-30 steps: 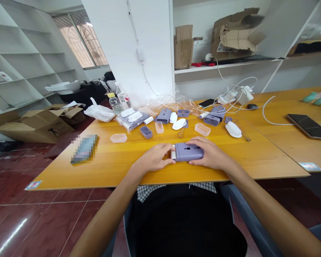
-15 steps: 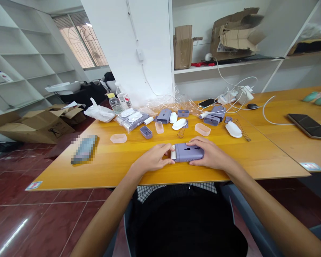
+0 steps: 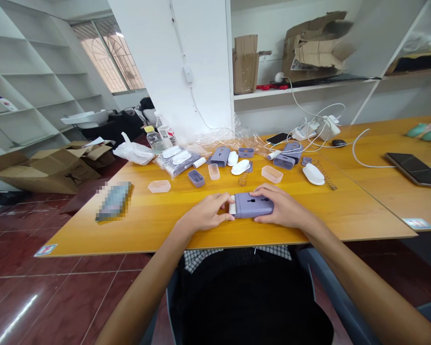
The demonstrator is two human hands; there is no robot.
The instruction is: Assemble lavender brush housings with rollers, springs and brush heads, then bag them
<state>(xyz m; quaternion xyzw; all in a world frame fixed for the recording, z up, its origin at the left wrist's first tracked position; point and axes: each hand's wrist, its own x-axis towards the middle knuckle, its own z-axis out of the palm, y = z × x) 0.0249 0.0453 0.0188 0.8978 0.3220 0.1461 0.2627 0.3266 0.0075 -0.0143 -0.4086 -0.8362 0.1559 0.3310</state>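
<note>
Left hand (image 3: 204,214), right hand (image 3: 283,208), both gripping a purple case (image 3: 253,205) — white insert (image 3: 232,204) at its left end, half hidden

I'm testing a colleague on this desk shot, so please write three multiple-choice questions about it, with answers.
1. Where is the plastic casing?
A) On the shelf
B) Between both hands
C) Inside a carton

2. What colour is it?
A) Green
B) Red
C) Lavender-grey

3. What state is the floor carton in?
A) Taped shut
B) Flaps open
C) Wrapped in plastic

Answers:
1. B, the left hand and right hand hold it from either side.
2. C, its shell shows that shade.
3. B, its flaps stand apart.
</note>
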